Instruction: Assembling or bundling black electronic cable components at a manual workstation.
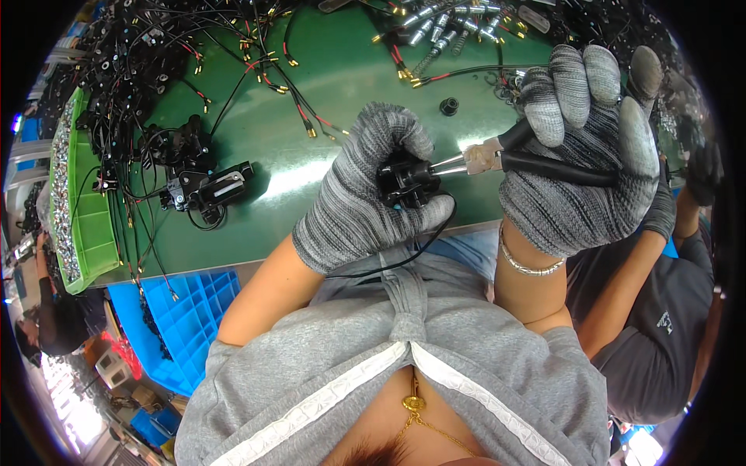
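My left hand (350, 190), in a grey striped knit glove, is closed around a small black lever assembly (406, 179) with a thin cable trailing below it. In my gloved right hand (571, 210) are snap-ring pliers (483, 158) with black handles. One handle rests across the palm, while the fingers curl over the other with the handles spread. The thin plier tips reach the right end of the black part; whether they grip a ring there is too small to tell. Just beyond the pliers, a small black round cap (448, 106) lies on the green table (287, 225).
More black lever assemblies (210, 190) with cables lie at the left, beside a green bin (97, 233) of small metal parts. Red-and-black wires (264, 74) and silver cylinders (443, 35) cover the far side. A blue crate (183, 326) stands below left. A co-worker's arm (625, 272) is at right.
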Available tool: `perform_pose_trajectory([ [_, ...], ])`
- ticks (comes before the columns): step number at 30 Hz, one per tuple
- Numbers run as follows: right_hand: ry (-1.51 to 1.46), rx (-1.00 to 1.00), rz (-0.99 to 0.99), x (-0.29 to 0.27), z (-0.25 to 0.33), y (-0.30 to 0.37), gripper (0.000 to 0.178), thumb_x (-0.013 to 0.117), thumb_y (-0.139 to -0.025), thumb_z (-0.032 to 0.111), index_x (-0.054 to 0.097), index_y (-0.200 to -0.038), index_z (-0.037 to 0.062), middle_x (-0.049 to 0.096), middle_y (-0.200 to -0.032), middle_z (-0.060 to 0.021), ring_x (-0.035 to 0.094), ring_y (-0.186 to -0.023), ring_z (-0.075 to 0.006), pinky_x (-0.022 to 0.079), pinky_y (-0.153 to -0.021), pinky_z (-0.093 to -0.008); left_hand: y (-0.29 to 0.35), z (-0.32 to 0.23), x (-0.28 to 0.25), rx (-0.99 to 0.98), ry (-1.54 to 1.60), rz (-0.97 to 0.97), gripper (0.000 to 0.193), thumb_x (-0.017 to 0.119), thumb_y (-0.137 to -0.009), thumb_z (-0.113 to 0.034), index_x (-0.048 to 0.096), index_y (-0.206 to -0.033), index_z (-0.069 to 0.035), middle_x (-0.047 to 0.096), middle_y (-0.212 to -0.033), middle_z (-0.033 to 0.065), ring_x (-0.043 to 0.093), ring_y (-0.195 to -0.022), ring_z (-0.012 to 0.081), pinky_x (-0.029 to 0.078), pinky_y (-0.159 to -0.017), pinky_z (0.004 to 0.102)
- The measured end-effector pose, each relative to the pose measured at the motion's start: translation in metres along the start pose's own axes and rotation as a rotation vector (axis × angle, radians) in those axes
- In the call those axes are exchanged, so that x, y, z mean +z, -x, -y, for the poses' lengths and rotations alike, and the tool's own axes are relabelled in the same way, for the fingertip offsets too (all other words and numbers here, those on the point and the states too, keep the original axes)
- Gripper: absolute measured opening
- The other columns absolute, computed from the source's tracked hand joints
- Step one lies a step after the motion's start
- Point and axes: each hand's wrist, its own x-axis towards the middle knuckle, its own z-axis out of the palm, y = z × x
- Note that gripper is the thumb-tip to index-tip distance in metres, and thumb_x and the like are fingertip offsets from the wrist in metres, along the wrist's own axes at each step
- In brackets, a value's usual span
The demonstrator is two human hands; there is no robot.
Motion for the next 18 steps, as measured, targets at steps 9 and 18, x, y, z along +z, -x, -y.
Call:
perform_pose_trajectory([
  [9,-0.007,0.077,0.206,-0.009,0.002,-0.006,0.060,0.053,-0.085,0.016,0.037,-0.141,0.0050,0.043,-0.112,-0.0143,0.042,-0.095,-0.0213,0.043,-0.075,-0.0345,0.005,0.000,0.001,-0.064,-0.029,0.028,0.066,0.088,-0.066,-0.009,0.047,-0.117,-0.008,0.051,-0.107,0.0040,0.053,-0.095,0.0139,0.049,-0.083,0.0308],
  [18,-0.300,0.191,0.061,-0.015,-0.004,0.000,0.061,0.061,-0.086,0.014,0.036,-0.142,0.0113,0.047,-0.124,-0.0132,0.050,-0.104,-0.0272,0.052,-0.083,-0.0415,-0.001,-0.006,0.003,0.044,-0.153,0.022,0.062,0.088,-0.066,-0.012,0.048,-0.114,-0.006,0.053,-0.109,0.0070,0.053,-0.097,0.0171,0.048,-0.086,0.0343],
])
